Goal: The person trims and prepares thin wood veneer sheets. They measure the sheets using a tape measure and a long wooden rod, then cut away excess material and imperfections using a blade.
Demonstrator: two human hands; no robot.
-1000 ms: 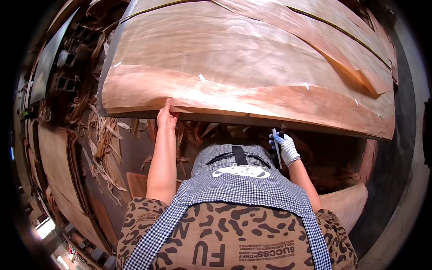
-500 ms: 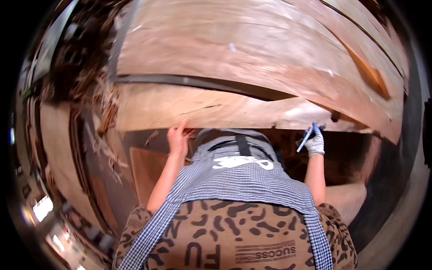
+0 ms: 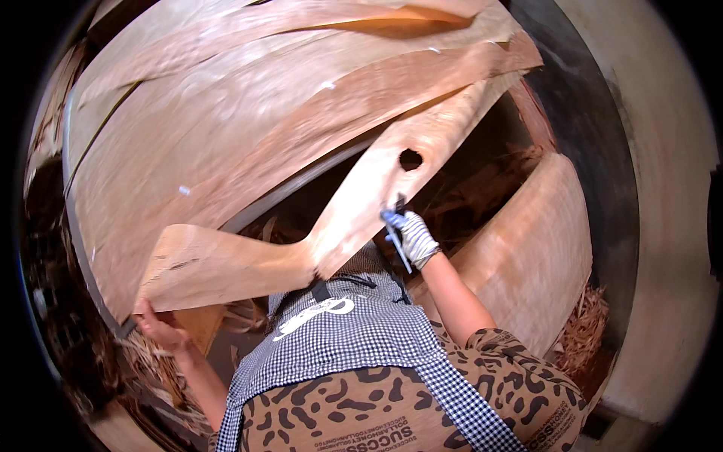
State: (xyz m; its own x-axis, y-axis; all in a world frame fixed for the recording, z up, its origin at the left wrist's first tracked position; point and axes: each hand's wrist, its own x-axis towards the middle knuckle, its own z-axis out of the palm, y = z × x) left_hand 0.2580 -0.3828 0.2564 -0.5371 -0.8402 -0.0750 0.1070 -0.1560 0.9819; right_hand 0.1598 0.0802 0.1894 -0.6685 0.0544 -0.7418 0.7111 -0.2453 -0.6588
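Note:
A long strip of pale wood veneer [image 3: 226, 264] bends in the middle, where its near edge is ragged. Its right part slants up toward the far right and has a dark round hole. My bare left hand [image 3: 164, 328] pinches the strip's near left corner. On my right hand [image 3: 416, 239] is a striped white-and-blue glove. It is closed around a slim blue-grey tool [image 3: 401, 248] with a dark end, its exact kind unclear, right by the strip's near edge. Beyond the strip lies a stack of broad veneer sheets [image 3: 203, 135] with curled, torn edges.
A curved veneer piece [image 3: 520, 256] leans at the right, beside my right forearm. Shredded veneer scraps [image 3: 584, 328] lie past it and more scraps [image 3: 162, 369] lie at the lower left. A dark curved edge [image 3: 602, 151] runs along the right.
The view has turned, so the stack now slants. My left hand has gone left and nearer with the strip's corner; the strip has bent at the middle. The hole now shows plainly.

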